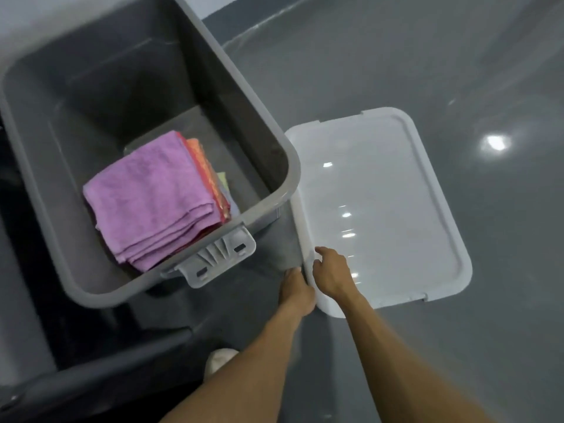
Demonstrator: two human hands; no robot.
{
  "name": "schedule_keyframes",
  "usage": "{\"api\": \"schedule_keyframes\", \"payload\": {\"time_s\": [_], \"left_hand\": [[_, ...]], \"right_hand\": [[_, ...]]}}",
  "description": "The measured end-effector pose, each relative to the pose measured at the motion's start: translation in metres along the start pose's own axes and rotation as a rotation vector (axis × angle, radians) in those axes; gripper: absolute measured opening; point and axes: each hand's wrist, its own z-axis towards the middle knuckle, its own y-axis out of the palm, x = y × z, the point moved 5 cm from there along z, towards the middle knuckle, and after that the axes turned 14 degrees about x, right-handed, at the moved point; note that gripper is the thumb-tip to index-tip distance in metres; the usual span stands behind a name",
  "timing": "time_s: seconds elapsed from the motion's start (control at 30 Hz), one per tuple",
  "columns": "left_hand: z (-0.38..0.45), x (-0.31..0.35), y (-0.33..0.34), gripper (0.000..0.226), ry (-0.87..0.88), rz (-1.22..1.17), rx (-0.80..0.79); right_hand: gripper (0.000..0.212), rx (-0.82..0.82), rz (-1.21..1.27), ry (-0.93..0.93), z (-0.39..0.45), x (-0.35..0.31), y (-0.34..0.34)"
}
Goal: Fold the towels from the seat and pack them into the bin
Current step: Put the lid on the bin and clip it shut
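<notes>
A grey plastic bin (268,123) stands on the floor at the left, with a white latch handle (219,257) on its near rim. Inside lies a stack of folded towels, a purple towel (149,196) on top and orange and red ones (201,160) beneath. The bin's white lid (381,193) lies flat on the floor to the right of the bin. My left hand (296,288) grips the lid's near left edge. My right hand (331,273) is just beside it on the lid, its fingers curled at the same edge.
The glossy grey floor (427,71) stretches to the right and beyond the lid. A dark seat or piece of furniture (91,346) sits at the lower left beside the bin. The tip of a light shoe (219,360) shows below the bin.
</notes>
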Motion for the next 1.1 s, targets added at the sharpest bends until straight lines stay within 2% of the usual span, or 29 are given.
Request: {"api": "schedule_keyframes", "payload": {"time_s": [0.1, 0.23, 0.33, 0.4, 0.47, 0.53, 0.6, 0.7, 0.83, 0.93, 1.1], "left_hand": [[0.010, -0.004, 0.014, 0.030, -0.054, -0.113, -0.037], [0.020, -0.006, 0.030, 0.033, -0.131, -0.303, -0.108], [0.028, -0.010, 0.032, 0.037, -0.149, -0.313, -0.113], [0.033, -0.012, 0.032, 0.041, -0.209, -0.426, -0.133], [0.034, -0.017, 0.029, 0.043, -0.237, -0.476, -0.159], [0.035, -0.028, 0.026, 0.040, -0.251, -0.414, -0.152], [0.039, -0.036, 0.028, 0.036, -0.167, -0.315, -0.144], [0.041, -0.034, 0.035, 0.031, -0.185, -0.413, -0.209], [0.045, -0.035, 0.038, 0.039, -0.224, -0.465, -0.242], [0.052, -0.048, 0.043, 0.047, -0.239, -0.412, -0.244], [0.040, -0.039, 0.033, 0.032, -0.266, -0.388, -0.282]], "right_hand": [[0.043, 0.020, 0.023, 0.047, 0.000, 0.003, 0.006], [0.042, 0.052, 0.073, 0.104, 0.009, -0.001, 0.006], [0.048, -0.034, 0.177, 0.160, 0.009, -0.008, 0.015], [0.046, -0.062, 0.189, 0.139, 0.004, -0.013, 0.024], [0.040, 0.027, 0.163, 0.117, 0.001, -0.014, 0.023], [0.037, 0.078, 0.113, 0.090, -0.002, -0.013, 0.019], [0.036, 0.087, 0.089, 0.071, -0.003, -0.008, 0.019], [0.044, 0.075, 0.179, 0.154, -0.001, -0.003, 0.023], [0.047, 0.062, 0.273, 0.259, 0.003, 0.003, 0.029], [0.047, 0.041, 0.282, 0.259, 0.001, 0.005, 0.031], [0.048, -0.005, 0.235, 0.222, 0.001, 0.010, 0.041]]}}
